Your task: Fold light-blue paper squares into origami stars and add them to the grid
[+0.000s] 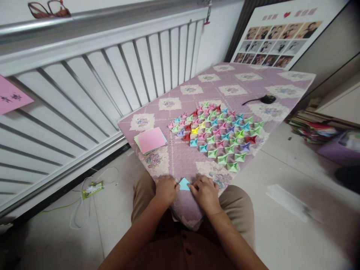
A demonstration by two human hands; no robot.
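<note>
A small folded triangle of light blue paper (184, 184) lies on the table near its front corner, its point facing away from me. My left hand (167, 190) is closed with its fingertips at the paper's left corner. At the right corner, the curled fingers of my right hand (206, 190) press the paper's edge. Beyond my hands stand rows of small folded paper shapes (213, 132) in green, pink, blue, red, yellow and purple. To the left lies a stack of square paper sheets (152, 140) with a pink one on top.
The table (182, 163) has a purple floral cloth and a corner pointing at me. A black object with a short cord (268, 99) lies at the far right. A white radiator (112, 71) borders the left side. A power strip (93, 189) lies on the floor.
</note>
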